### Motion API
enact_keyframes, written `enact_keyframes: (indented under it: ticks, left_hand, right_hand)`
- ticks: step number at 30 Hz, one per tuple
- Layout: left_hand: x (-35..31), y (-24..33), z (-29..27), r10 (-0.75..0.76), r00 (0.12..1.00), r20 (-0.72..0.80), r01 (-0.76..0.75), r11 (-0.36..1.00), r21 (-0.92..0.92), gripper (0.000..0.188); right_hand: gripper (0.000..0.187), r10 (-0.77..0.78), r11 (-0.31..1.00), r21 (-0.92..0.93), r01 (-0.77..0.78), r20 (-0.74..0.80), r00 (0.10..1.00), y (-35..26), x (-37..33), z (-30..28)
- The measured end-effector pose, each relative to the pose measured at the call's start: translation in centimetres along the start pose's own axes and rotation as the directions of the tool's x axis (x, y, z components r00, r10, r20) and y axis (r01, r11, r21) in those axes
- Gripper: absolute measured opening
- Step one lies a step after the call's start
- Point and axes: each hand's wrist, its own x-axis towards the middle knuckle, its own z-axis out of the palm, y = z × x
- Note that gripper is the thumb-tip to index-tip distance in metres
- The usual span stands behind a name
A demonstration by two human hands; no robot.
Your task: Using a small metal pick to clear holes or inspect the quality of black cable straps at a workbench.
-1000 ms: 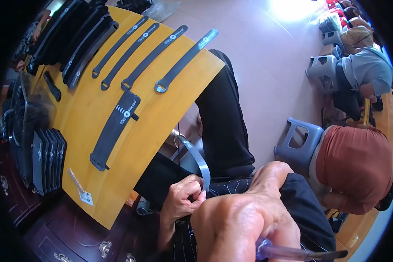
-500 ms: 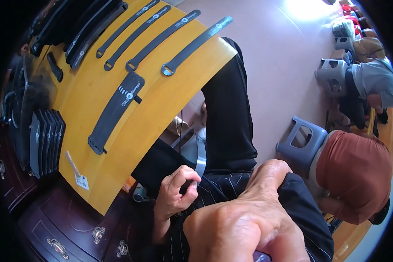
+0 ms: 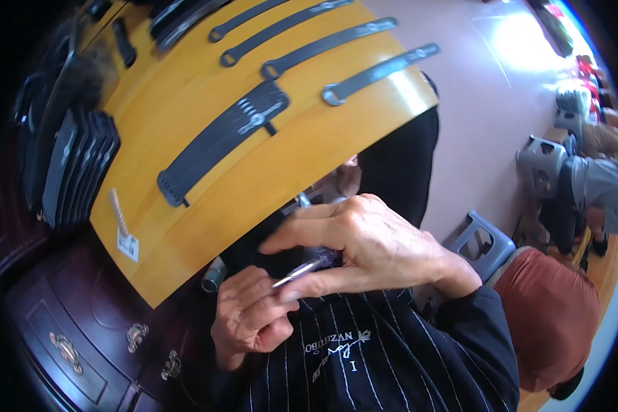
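My right hand reaches in from the right, palm down, gripping a small tool with a shiny pointed metal end and a dark purple handle. Its forefinger stretches forward and its thumb lies along the metal. Directly below the tip is my left hand, its fingers curled closed; whatever they hold is hidden. Both hands are over my lap, just off the table's near edge. The closest piece on the yellow table is a wide black strap with white lettering and a small tab at its side.
Several narrow black straps with looped ends, such as this strap, lie farther back. Upright black pieces stand at the left beside a white label. Dark drawers are at lower left. A grey stool and a person in rust-coloured clothing are at right.
My right hand has swung up and left from the lower edge, bringing the tool to my left hand. The left hand has shifted slightly left. The whole view has turned somewhat.
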Motion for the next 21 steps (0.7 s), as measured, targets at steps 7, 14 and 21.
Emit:
enact_keyframes:
  ticks: [7, 14, 21]
  left_hand:
    - [-1.8, -2.0, -2.8, -0.145, 0.922, -0.358, 0.148, 0.989, -0.021, 0.023]
    - [-2.2, -3.5, -4.0, -0.616, 0.582, -0.531, 0.501, 0.786, -0.363, 0.027]
    - [-2.4, -5.9, -4.2, -0.709, 0.438, -0.552, 0.351, 0.7, -0.621, 0.015]
  right_hand:
    - [0.022, 0.092, 0.987, -0.129, -0.094, -0.022, 0.995, 1.9, 0.0, -1.8]
    - [0.021, 0.172, 0.956, -0.199, -0.216, -0.216, 0.961, 1.9, 2.1, -3.4]
    - [0.02, 0.353, 0.933, 0.036, -0.357, -0.264, 0.898, 3.1, 3.7, -3.4]
